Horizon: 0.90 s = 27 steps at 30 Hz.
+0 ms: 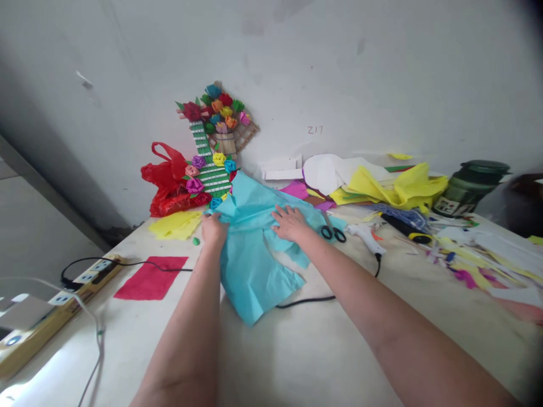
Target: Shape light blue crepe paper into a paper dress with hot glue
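A large, creased sheet of light blue crepe paper (250, 271) with cut-out edges spreads over the middle of the table. At its left edge my left hand (214, 229) is closed on the paper, fingertips partly hidden. My right hand (291, 223) lies on the sheet with its fingers spread, pressing it from above. Just right of that hand are scissors (334, 233) with black handles, their blades partly under blue paper. A white glue gun (367, 237) lies further right, and its black cord (305, 301) runs beneath my right forearm.
Behind the sheet stands a green-striped craft (214, 180) with paper flowers, beside a red plastic bag (165, 178). Red paper (151, 278) and a power strip (70, 302) lie left. Yellow paper (394, 185), a box cutter (405, 227), scraps and a green jar (470, 189) are right.
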### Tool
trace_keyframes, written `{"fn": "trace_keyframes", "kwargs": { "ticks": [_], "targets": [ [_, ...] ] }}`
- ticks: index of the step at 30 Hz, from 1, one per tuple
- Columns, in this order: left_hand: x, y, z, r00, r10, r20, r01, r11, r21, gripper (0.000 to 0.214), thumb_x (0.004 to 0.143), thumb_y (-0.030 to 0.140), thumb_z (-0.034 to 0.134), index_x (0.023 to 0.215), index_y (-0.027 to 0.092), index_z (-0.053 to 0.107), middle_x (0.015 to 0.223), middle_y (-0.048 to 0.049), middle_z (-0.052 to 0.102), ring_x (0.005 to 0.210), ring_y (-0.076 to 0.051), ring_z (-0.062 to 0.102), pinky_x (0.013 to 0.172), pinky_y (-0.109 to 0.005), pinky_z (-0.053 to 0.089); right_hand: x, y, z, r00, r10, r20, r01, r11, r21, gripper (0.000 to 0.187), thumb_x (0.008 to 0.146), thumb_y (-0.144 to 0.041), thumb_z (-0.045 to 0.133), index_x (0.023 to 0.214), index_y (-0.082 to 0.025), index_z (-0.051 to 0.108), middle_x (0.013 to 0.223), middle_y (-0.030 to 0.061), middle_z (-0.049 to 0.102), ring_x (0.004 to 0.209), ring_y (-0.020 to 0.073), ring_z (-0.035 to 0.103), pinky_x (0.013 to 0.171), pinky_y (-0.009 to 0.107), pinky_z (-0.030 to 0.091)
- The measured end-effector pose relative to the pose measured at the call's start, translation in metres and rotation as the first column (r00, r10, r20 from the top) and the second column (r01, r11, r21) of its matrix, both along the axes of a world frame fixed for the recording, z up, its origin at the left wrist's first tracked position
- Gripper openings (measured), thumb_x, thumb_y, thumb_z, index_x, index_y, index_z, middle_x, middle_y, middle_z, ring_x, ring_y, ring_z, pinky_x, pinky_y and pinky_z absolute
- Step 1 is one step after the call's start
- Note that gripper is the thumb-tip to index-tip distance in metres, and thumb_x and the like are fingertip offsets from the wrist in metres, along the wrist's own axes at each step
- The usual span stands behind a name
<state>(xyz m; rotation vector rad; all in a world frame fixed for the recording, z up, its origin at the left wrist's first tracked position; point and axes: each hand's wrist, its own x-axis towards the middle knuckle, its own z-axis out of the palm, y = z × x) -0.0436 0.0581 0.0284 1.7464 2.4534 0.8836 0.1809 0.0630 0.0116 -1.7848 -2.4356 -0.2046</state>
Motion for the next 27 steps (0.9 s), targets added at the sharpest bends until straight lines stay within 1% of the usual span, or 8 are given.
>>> {"fn": "trace_keyframes", "kwargs": {
  "ticks": [4, 6, 9, 11, 16, 20, 22, 27],
  "targets": [
    [-0.003, -0.011, 0.012, 0.996, 0.033, -0.087, -0.044, 0.99, -0.133, 0.056, 0.06, 0.055, 0.061, 0.104, 0.02, 0.061, 0.138, -0.0139, 0.027, 0.113, -0.036, 0.042, 0.088, -0.047, 0.04, 0.001, 0.0, 0.001, 0.998, 0.027, 0.048, -0.025, 0.999, -0.043, 0.054, 0.082, -0.048, 0.03, 0.131, -0.025, 0.037, 0.142, 0.0025, 0.024, 0.127, 0.0324, 0.019, 0.099, 0.05, 0.016],
    [0.005, -0.018, 0.026, 0.972, 0.024, -0.232, -0.027, 1.0, -0.011, 0.056, 0.062, 0.061, 0.055, 0.101, 0.021, 0.061, 0.143, -0.0093, 0.018, 0.124, -0.04, 0.024, 0.093, -0.054, 0.031, 0.0, 0.001, 0.001, 0.997, 0.04, 0.069, -0.037, 0.998, -0.043, 0.054, 0.082, -0.048, 0.029, 0.13, -0.025, 0.039, 0.142, 0.0032, 0.025, 0.127, 0.0323, 0.019, 0.098, 0.05, 0.017],
    [0.03, -0.018, 0.047, 0.911, -0.099, -0.4, 0.161, 0.979, 0.125, 0.054, 0.072, 0.057, 0.048, 0.114, 0.023, 0.053, 0.142, -0.007, 0.024, 0.129, -0.033, 0.019, 0.1, -0.053, 0.021, -0.001, 0.001, 0.001, 0.995, 0.048, 0.091, -0.045, 0.999, -0.029, 0.052, 0.083, -0.047, 0.028, 0.128, -0.025, 0.04, 0.141, 0.0043, 0.027, 0.126, 0.0326, 0.02, 0.096, 0.051, 0.019],
    [0.054, -0.011, 0.052, 0.857, -0.241, -0.455, 0.32, 0.941, 0.105, 0.05, 0.081, 0.05, 0.037, 0.12, 0.021, 0.048, 0.138, -0.007, 0.033, 0.128, -0.026, 0.023, 0.103, -0.047, 0.02, -0.002, 0.001, 0.001, 0.993, 0.047, 0.112, -0.044, 0.999, -0.031, 0.052, 0.082, -0.046, 0.029, 0.128, -0.025, 0.041, 0.141, 0.0048, 0.027, 0.126, 0.0332, 0.02, 0.095, 0.052, 0.02],
    [0.106, 0.017, 0.024, 0.651, -0.585, -0.483, 0.621, 0.777, -0.104, 0.049, 0.089, 0.041, 0.018, 0.13, 0.022, 0.035, 0.138, -0.0009, 0.034, 0.131, -0.02, 0.017, 0.106, -0.045, 0.015, -0.004, 0.003, -0.001, 0.989, 0.063, 0.137, -0.06, 0.998, -0.022, 0.051, 0.081, -0.043, 0.03, 0.125, -0.022, 0.045, 0.138, 0.0067, 0.033, 0.126, 0.0341, 0.019, 0.094, 0.054, 0.02],
    [0.109, 0.036, -0.009, 0.505, -0.735, -0.453, 0.68, 0.662, -0.315, 0.046, 0.09, 0.033, 0.014, 0.133, 0.029, 0.028, 0.141, 0.0022, 0.026, 0.132, -0.022, 0.012, 0.104, -0.052, 0.009, -0.004, -0.001, -0.001, 0.99, 0.069, 0.127, -0.07, 0.998, 0.0, 0.051, 0.083, -0.038, 0.029, 0.127, -0.018, 0.043, 0.134, 0.0097, 0.039, 0.126, 0.032, 0.021, 0.096, 0.053, 0.017],
    [0.1, 0.044, -0.021, 0.51, -0.745, -0.431, 0.647, 0.662, -0.379, 0.046, 0.09, 0.031, 0.014, 0.135, 0.031, 0.024, 0.143, 0.0028, 0.022, 0.132, -0.023, 0.012, 0.102, -0.056, 0.009, -0.002, -0.004, 0.0, 0.989, 0.087, 0.118, -0.088, 0.996, -0.002, 0.05, 0.084, -0.038, 0.027, 0.126, -0.018, 0.044, 0.134, 0.008, 0.04, 0.125, 0.0324, 0.021, 0.096, 0.054, 0.016],
    [0.076, 0.062, -0.036, 0.685, -0.642, -0.344, 0.498, 0.758, -0.42, 0.051, 0.089, 0.04, 0.009, 0.137, 0.027, 0.017, 0.145, 0.0015, 0.013, 0.132, -0.027, 0.007, 0.102, -0.055, 0.012, 0.002, -0.006, -0.001, 0.99, 0.116, 0.078, -0.118, 0.993, 0.015, 0.048, 0.084, -0.039, 0.029, 0.126, -0.023, 0.043, 0.136, 0.0033, 0.037, 0.125, 0.0318, 0.02, 0.096, 0.054, 0.016]
  ]
}}
